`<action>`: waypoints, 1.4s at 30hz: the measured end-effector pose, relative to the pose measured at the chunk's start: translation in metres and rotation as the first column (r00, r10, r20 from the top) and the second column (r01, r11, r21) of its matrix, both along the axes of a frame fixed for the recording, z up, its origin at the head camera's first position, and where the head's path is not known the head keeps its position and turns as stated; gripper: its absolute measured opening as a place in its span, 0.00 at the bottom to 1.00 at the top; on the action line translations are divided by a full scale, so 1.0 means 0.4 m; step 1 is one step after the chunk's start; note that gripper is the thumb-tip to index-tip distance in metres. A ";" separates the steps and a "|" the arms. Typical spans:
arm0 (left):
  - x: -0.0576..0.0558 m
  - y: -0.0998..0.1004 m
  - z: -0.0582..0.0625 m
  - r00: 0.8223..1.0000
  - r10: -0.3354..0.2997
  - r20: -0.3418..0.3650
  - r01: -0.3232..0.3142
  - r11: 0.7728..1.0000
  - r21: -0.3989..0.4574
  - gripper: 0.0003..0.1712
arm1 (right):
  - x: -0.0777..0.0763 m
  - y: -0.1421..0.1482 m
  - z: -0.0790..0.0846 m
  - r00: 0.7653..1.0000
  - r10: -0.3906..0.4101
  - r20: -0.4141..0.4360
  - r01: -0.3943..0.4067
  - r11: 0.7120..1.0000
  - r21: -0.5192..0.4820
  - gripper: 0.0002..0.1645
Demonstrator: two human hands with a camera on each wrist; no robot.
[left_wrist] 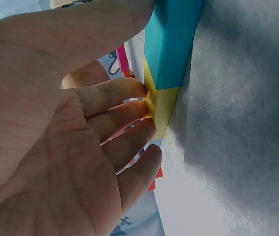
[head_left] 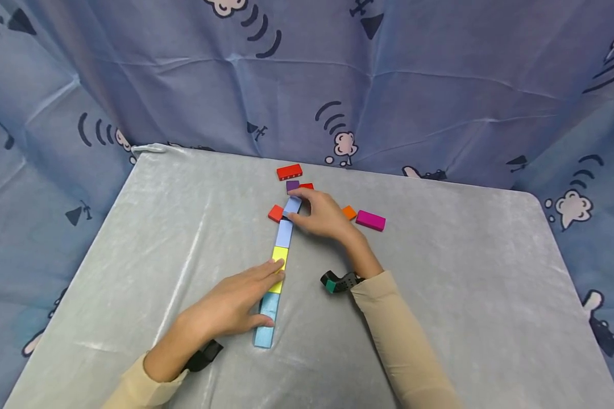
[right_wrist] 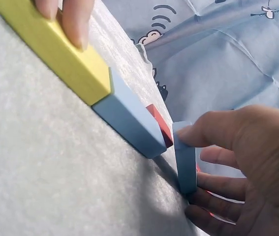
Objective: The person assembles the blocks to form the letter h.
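A straight row of blocks runs away from me: light blue blocks (head_left: 264,336) at the near end, then yellow (head_left: 280,253), then a periwinkle blue block (head_left: 283,233). My left hand (head_left: 230,301) lies over the row from the left, fingertips on the yellow part and thumb by the light blue part. Just past the far end, my right hand (head_left: 321,215) pinches another periwinkle blue block (right_wrist: 185,167) between thumb and fingers. In the right wrist view this block stands tilted, with a narrow gap between it and the row.
Red blocks (head_left: 289,172), one of them (head_left: 276,213) left of the row, and a purple block (head_left: 293,185) lie around the far end. To the right of my right hand are an orange block (head_left: 349,212) and a magenta block (head_left: 370,220). A patterned curtain (head_left: 307,85) hangs behind the grey-covered table (head_left: 465,284).
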State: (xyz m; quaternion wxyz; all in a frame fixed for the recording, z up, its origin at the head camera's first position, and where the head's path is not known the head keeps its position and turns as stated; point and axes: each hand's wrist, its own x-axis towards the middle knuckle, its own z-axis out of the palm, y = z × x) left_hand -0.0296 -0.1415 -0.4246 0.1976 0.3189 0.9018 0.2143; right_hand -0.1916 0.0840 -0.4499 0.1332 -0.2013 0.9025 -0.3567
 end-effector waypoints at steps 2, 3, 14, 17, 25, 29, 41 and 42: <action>-0.001 0.000 0.003 1.000 -0.003 -0.006 0.003 1.000 0.000 0.50 | -0.001 -0.002 -0.001 1.000 0.010 -0.009 -0.010 1.000 0.007 0.31; -0.001 -0.001 0.004 1.000 -0.004 -0.012 0.004 1.000 0.002 0.50 | -0.001 -0.002 -0.001 1.000 0.015 -0.012 -0.015 1.000 0.009 0.31; 0.001 0.000 0.003 1.000 0.008 -0.010 -0.007 1.000 0.013 0.50 | -0.004 0.008 -0.005 0.999 0.045 -0.032 -0.044 0.999 0.012 0.30; 0.001 -0.001 0.000 1.000 0.007 -0.011 -0.007 1.000 0.022 0.50 | -0.004 0.005 -0.012 0.998 0.055 -0.028 -0.054 0.998 0.010 0.29; -0.003 -0.002 -0.004 1.000 -0.001 -0.016 0.002 1.000 0.007 0.50 | -0.004 -0.002 -0.026 0.997 0.050 -0.063 -0.050 0.999 0.002 0.26; -0.003 -0.004 -0.003 1.000 0.000 -0.011 0.000 1.000 0.004 0.50 | -0.002 -0.007 -0.025 0.995 0.065 -0.078 -0.063 0.998 0.027 0.27; -0.005 -0.003 -0.003 1.000 0.006 0.010 -0.006 1.000 -0.003 0.50 | 0.004 -0.010 -0.024 0.990 0.082 -0.115 -0.076 0.996 0.056 0.28; -0.005 -0.003 -0.003 1.000 0.006 0.013 -0.006 1.000 -0.002 0.50 | 0.004 -0.010 -0.023 0.989 0.085 -0.120 -0.078 0.995 0.057 0.27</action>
